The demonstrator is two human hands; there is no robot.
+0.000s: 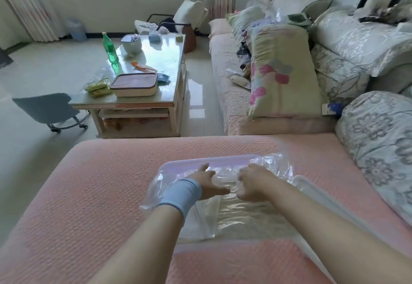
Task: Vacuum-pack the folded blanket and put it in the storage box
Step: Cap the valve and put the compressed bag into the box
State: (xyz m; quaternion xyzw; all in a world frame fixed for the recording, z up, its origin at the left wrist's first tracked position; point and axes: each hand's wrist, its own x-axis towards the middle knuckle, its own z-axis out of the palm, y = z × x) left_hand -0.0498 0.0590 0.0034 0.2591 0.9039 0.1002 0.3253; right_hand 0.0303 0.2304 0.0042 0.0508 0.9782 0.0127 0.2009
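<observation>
Both hands worked at 6 o'clock, low in the view. The left hand (208, 183), with a blue wristband, lay flat with straight fingers, pressing down on the bag (165, 191). The right hand (254, 185) had its fingers curled into the plastic, seemingly grasping a fold. The pale blanket (245, 219) showed through the clear bag, which lay inside the box (200, 161) on the pink sofa (100, 183).

Pressing and bunching together probably served to flatten the pack and tuck its slack below the box's lilac rim. Loose plastic spilled over that rim at 9 and 2 o'clock, so the fit looked unfinished. A pale lid (316, 189) rested just beside the box at 3 o'clock, likely kept within reach for closing.

No writing was readable. The green bottle (110, 49) on the counter (124, 104) at 11 o'clock had its label blurred.
</observation>
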